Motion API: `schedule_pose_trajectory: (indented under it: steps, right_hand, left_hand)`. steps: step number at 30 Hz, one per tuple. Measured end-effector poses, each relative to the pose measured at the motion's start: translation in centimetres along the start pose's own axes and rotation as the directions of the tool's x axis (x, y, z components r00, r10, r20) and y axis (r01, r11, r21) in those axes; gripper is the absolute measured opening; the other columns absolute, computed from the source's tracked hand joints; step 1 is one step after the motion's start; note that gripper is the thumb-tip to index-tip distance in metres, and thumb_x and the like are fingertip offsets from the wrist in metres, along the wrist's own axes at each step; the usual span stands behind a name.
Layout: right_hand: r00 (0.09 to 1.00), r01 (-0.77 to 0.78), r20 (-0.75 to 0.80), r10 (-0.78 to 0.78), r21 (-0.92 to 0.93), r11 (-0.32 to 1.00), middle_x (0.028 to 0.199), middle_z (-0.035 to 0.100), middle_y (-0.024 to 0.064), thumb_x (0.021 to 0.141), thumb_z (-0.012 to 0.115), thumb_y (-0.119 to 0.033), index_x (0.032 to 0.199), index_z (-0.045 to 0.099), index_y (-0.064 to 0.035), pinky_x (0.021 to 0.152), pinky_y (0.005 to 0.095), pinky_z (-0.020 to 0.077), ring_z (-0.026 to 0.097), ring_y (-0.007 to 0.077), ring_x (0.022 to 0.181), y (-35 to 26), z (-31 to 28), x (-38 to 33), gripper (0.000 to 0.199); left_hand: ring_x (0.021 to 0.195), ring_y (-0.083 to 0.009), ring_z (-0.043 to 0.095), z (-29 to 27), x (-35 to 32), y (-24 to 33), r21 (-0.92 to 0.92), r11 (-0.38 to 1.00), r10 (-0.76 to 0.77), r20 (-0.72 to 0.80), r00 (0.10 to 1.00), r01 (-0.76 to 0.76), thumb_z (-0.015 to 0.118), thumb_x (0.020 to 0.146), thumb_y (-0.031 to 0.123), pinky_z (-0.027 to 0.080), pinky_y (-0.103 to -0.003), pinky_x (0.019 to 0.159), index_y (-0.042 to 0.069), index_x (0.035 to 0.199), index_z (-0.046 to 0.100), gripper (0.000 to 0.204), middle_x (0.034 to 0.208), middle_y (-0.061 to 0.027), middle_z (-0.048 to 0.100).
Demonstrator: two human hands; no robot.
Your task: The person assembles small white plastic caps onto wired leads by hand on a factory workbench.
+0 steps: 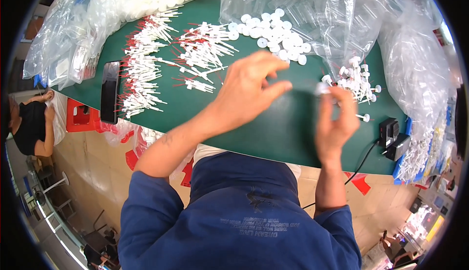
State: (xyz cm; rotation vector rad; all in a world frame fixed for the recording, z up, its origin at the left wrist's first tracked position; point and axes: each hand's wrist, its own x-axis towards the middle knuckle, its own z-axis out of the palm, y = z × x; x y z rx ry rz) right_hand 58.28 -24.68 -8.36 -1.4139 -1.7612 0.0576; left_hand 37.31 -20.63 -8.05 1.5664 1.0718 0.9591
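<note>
My left hand (pixel 251 82) reaches over the middle of the table, thumb and fingers apart with nothing visible between them. Just beyond its fingertips lies a loose pile of round white plastic discs (pixel 286 40). To the right, my right hand (pixel 337 121) pinches a small white disc-topped piece (pixel 322 89), blurred by motion. This hand is at the near left edge of a heap of disc-headed white stems (pixel 359 80) with thin red wires. One more such piece (pixel 363 117) lies apart on the near side of the heap.
White sticks with red wires lie in a long row (pixel 144 70) and a smaller bunch (pixel 202 50) at left. A black phone (pixel 110 92) sits beside the row. Clear plastic bags (pixel 303 11) cover the far edge. A black cabled device (pixel 389 132) stands at right.
</note>
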Motion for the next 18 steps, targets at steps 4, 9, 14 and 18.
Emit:
schedule_pose_trajectory:
  steps: [4, 9, 14, 18]
  right_hand:
    - [0.940, 0.052, -0.306, -0.153, -0.314, 0.948, 0.114, 0.068, 0.0119, 0.086, 0.065, 0.008, 0.111, 0.067, -0.0001, 0.100, 0.0410, 0.0467, 0.063, 0.0298, 0.113, 0.5, -1.3, 2.8, 0.026]
    - [0.961, 0.215, 0.154, -0.228, 0.097, 0.972, 0.111, 0.067, 0.0144, 0.079, 0.071, 0.004, 0.110, 0.066, -0.0017, 0.091, 0.0435, 0.0516, 0.064, 0.0347, 0.105, -1.8, 1.7, 0.4, 0.032]
    - [0.895, 0.162, 0.373, -0.243, 0.236, 0.958, 0.099, 0.066, 0.0085, 0.075, 0.078, -0.006, 0.102, 0.066, -0.0057, 0.079, 0.0406, 0.0533, 0.065, 0.0268, 0.092, -5.9, 5.9, 0.4, 0.030]
    - [0.810, 0.258, 0.529, -0.252, 0.064, 0.964, 0.090, 0.061, 0.0052, 0.073, 0.082, -0.016, 0.099, 0.063, -0.0098, 0.073, 0.0375, 0.0511, 0.062, 0.0234, 0.088, -7.6, 8.6, 0.7, 0.033]
  left_hand:
    - [0.079, -0.0241, 0.067, 0.4, 4.1, -2.1, 0.659, 0.711, 0.313, 0.019, 0.950, -0.247, 0.079, 0.082, 0.012, 0.057, -0.032, 0.065, 0.001, 0.111, 0.069, 0.033, 0.103, -0.0138, 0.064]
    - [0.076, -0.0210, 0.066, -0.2, 4.9, -2.7, 0.782, 0.579, 0.273, 0.080, 0.959, -0.230, 0.078, 0.083, 0.012, 0.056, -0.031, 0.065, 0.001, 0.109, 0.069, 0.030, 0.098, -0.0126, 0.065]
    - [0.080, -0.0117, 0.064, -6.0, 2.3, -0.2, -0.344, 0.929, -0.146, 0.005, 0.989, 0.138, 0.070, 0.091, 0.007, 0.054, -0.026, 0.070, -0.003, 0.109, 0.070, 0.021, 0.099, -0.0067, 0.070]
    - [0.082, -0.0145, 0.066, -8.5, -1.4, -1.1, -0.631, 0.766, -0.193, -0.045, 0.980, 0.122, 0.063, 0.095, 0.005, 0.054, -0.026, 0.072, -0.003, 0.120, 0.067, 0.026, 0.105, -0.0105, 0.070]
